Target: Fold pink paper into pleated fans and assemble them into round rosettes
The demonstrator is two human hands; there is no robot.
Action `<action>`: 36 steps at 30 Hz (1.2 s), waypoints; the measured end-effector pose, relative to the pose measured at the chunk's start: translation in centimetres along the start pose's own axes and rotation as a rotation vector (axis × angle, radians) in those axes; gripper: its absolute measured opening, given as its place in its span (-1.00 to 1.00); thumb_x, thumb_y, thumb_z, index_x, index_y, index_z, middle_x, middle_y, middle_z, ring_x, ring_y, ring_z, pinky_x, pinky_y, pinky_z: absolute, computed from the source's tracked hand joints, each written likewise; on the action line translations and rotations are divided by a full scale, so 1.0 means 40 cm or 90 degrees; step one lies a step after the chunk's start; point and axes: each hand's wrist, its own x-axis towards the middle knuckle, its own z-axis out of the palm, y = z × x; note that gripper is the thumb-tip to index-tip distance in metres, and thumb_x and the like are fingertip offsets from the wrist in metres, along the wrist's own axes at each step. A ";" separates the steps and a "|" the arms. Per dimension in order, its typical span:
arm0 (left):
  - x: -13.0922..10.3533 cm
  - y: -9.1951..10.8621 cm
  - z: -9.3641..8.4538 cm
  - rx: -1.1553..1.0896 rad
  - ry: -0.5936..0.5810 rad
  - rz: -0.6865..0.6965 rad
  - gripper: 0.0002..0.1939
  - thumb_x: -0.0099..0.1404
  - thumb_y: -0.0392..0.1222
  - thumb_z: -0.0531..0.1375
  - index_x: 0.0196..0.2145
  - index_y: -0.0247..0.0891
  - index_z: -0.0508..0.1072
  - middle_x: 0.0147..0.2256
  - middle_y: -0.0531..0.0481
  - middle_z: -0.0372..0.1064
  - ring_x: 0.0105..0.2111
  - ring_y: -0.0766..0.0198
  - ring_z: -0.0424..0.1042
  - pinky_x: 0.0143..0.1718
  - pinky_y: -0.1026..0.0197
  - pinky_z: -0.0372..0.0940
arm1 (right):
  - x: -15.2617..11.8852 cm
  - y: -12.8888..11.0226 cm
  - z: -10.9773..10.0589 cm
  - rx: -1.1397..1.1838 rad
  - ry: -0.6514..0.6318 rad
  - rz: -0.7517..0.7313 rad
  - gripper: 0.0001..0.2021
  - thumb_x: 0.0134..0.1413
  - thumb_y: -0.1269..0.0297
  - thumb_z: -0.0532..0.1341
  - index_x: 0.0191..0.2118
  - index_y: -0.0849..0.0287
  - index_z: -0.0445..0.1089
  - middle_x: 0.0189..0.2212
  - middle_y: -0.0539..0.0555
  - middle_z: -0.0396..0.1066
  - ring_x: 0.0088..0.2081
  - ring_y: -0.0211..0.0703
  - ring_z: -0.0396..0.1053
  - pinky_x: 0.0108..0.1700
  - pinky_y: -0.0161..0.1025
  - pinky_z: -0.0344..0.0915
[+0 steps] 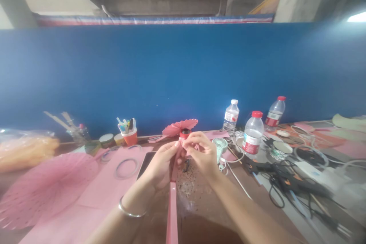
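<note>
My left hand [163,162] is closed, pinching the upper end of a long, narrow pink strip [172,213] that runs down toward the lower edge of the view. Close beside it, my right hand [204,156] has its thumb and forefinger pressed together at the same end. What lies between those right fingertips is too small to make out. Just behind my fingers are a pink scalloped piece [180,126] and a small red round container [185,133] with a dark inside. Dark crumbs [187,187] lie scattered on the brown tabletop below my hands.
A pleated pink fan-like sheet [54,183] and pink paper [100,198] spread to the left. A red cup of pens [130,136] stands behind. On the right are a mint mini fan [220,146], a red-capped bottle [253,133], black cables [300,183] and a white power strip [310,171].
</note>
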 end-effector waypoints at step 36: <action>-0.003 0.022 0.002 0.049 0.038 0.031 -0.79 0.19 -0.17 0.13 -0.49 -0.39 0.35 -0.58 0.05 0.21 -0.66 0.52 0.10 -0.63 0.41 -0.01 | 0.019 0.039 -0.091 -0.510 -0.257 -0.369 -0.51 -0.06 0.07 0.23 0.06 -0.12 0.26 -0.12 0.08 0.35 -0.13 -0.01 0.26 -0.07 -0.08 0.19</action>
